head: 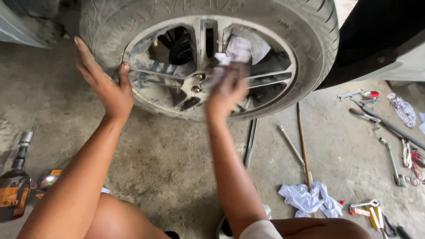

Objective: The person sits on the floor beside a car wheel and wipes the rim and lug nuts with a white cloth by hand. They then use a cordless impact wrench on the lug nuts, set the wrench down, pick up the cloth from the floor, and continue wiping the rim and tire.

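— What lies nearest?
— A white rag (307, 198) on the concrete floor (168, 159), and an orange impact wrench (17, 183) at the left edge.
— And the hands?
— The left hand (104, 82) is spread flat against the tyre (310, 40). The right hand (226, 90), blurred, presses a cloth (234, 52) onto the alloy wheel (208, 66); its grip I cannot tell.
— The wheel?
— Upright, farthest back, on the car.

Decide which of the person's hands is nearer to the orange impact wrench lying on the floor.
Left. The left hand rests on the tyre edge, above the orange impact wrench. The right hand is at the wheel hub, farther to the right.
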`<action>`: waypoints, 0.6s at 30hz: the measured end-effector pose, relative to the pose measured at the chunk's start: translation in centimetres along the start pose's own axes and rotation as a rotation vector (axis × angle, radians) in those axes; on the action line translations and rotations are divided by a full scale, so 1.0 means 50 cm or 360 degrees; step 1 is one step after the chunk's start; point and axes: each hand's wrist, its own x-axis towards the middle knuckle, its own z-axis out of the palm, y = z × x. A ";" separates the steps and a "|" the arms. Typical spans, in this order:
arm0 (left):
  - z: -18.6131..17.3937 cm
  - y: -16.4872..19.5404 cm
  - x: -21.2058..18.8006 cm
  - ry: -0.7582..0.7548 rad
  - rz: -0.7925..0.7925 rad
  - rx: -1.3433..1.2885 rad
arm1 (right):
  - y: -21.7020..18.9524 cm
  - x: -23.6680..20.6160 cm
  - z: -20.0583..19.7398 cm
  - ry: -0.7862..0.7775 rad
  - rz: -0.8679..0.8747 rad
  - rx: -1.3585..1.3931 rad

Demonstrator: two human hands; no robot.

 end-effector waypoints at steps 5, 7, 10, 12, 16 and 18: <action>0.008 -0.004 0.002 0.0048 -0.0032 0.0075 | -0.077 0.006 0.157 -0.0037 0.0185 0.1016; 0.006 -0.005 -0.004 0.0004 -0.0095 0.0047 | -0.101 -0.021 0.165 -0.0199 -0.0256 0.1416; 0.000 -0.004 -0.014 0.0010 -0.0065 -0.0032 | -0.098 -0.061 0.067 -0.0496 -0.0752 -0.0161; -0.005 -0.003 -0.018 0.0022 -0.0107 -0.0027 | -0.077 -0.047 -0.007 -0.0477 0.0507 0.0879; -0.010 0.002 -0.016 0.0033 -0.0098 -0.0023 | -0.062 0.108 -0.088 0.0257 0.1471 0.1759; -0.010 0.005 -0.014 0.0017 -0.0084 -0.0017 | -0.077 0.191 -0.089 0.0499 0.1483 0.1804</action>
